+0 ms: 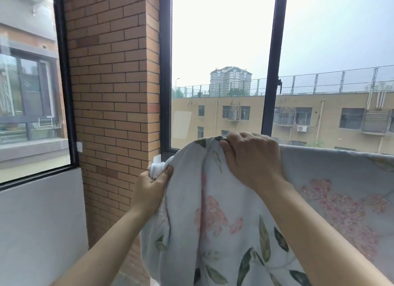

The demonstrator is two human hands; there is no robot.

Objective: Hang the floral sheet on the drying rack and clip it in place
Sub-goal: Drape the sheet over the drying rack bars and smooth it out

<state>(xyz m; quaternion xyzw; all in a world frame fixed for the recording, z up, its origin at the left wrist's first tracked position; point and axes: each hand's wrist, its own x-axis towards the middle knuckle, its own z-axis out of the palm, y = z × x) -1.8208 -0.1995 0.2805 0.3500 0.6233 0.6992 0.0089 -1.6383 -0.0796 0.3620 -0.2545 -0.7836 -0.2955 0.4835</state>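
Note:
The floral sheet [215, 217], pale blue with pink blossoms and green leaves, hangs in front of me and stretches off to the right along a straight top edge. My left hand [152, 187] grips a bunched white corner of the sheet at its left end. My right hand [251, 160] pinches a fold at the top of the sheet, fingers curled over the cloth. The drying rack is hidden under the fabric. No clip shows.
A brick pillar [115, 98] stands just left of the sheet. Dark-framed windows [270, 77] lie behind it, with a window handle [279, 84] on the middle frame. A grey wall [40, 221] under a side window fills the lower left.

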